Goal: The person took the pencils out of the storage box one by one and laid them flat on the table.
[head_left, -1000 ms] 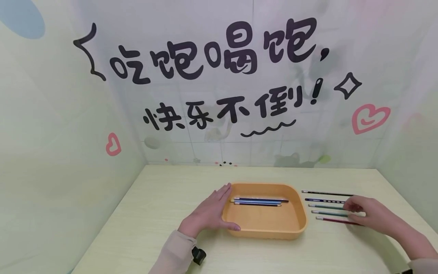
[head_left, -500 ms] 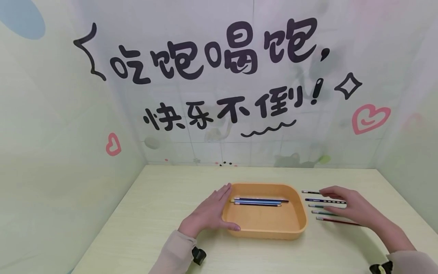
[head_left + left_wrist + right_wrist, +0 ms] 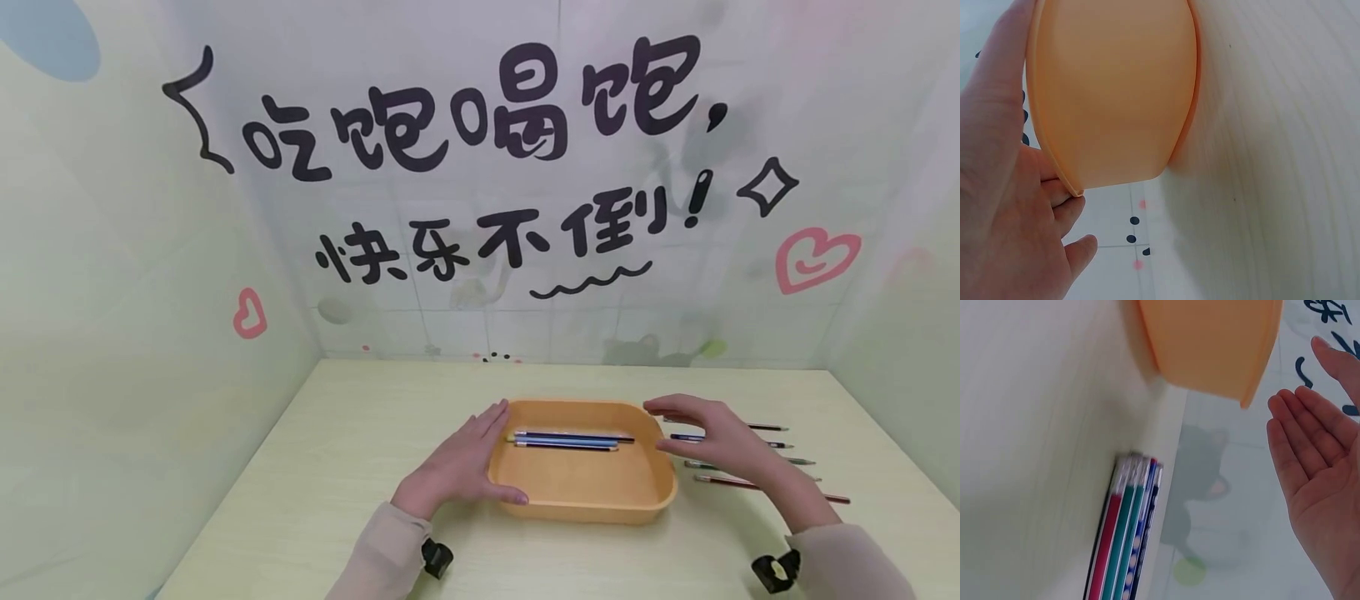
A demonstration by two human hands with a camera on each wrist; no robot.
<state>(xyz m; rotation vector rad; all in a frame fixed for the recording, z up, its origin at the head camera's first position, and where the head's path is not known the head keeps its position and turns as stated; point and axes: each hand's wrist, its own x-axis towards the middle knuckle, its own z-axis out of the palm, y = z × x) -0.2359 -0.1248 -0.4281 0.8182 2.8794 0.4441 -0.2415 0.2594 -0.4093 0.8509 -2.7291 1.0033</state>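
Note:
An orange plastic tray (image 3: 573, 485) stands on the table, with pencils (image 3: 566, 447) in dark and light blue lying along its back half. My left hand (image 3: 459, 468) spans the tray's left end, thumb along the front rim and fingers at the back corner. In the left wrist view its fingers (image 3: 1071, 215) meet the rim. My right hand (image 3: 711, 433), palm facing the tray, hovers by its right end with nothing in it. The fingers (image 3: 1297, 431) look loosely extended in the right wrist view. Beneath that hand lie several pencils, including a red pencil (image 3: 1105, 540) and a teal pencil (image 3: 1126, 534).
A pale wooden table (image 3: 360, 433) carries everything. A back wall (image 3: 480, 333) with large black lettering rises behind it, and side walls close off left and right. Dark wrist straps show at both sleeves (image 3: 847, 562).
My right hand has moved left from over the row of pencils to the tray's right end, uncovering the pencils' far tips. The left hand and tray stay put.

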